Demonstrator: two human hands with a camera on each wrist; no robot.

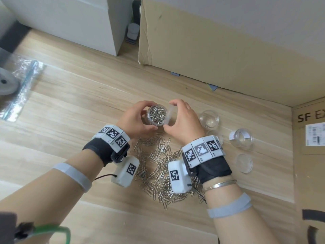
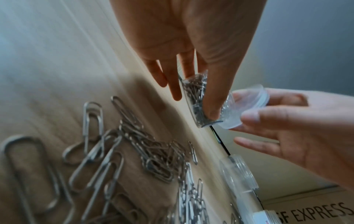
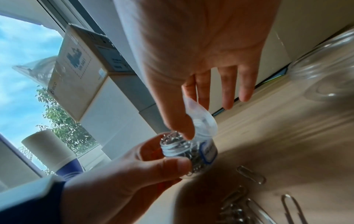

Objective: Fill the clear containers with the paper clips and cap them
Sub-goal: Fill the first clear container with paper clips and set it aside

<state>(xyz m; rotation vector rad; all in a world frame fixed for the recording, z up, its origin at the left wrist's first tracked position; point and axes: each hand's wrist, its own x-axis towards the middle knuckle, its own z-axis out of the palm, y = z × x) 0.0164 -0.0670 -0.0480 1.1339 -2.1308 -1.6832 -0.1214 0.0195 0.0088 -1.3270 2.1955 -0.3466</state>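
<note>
My left hand (image 1: 143, 118) grips a small clear container (image 1: 157, 115) packed to the rim with silver paper clips, held just above the wooden table. Its mouth is uncovered. My right hand (image 1: 177, 117) pinches a clear cap (image 1: 169, 113) between thumb and fingers, tilted against the container's right rim. The left wrist view shows the container (image 2: 195, 97) and the cap (image 2: 247, 106) side by side. In the right wrist view the cap (image 3: 203, 121) leans over the container's threaded mouth (image 3: 178, 145). A loose pile of paper clips (image 1: 161, 166) lies under my wrists.
Two empty clear containers (image 1: 209, 118) (image 1: 241, 137) stand to the right, with a loose clear lid (image 1: 244, 163) nearer me. Cardboard boxes (image 1: 228, 50) wall the back and right side. A plastic bag (image 1: 21, 85) lies at far left.
</note>
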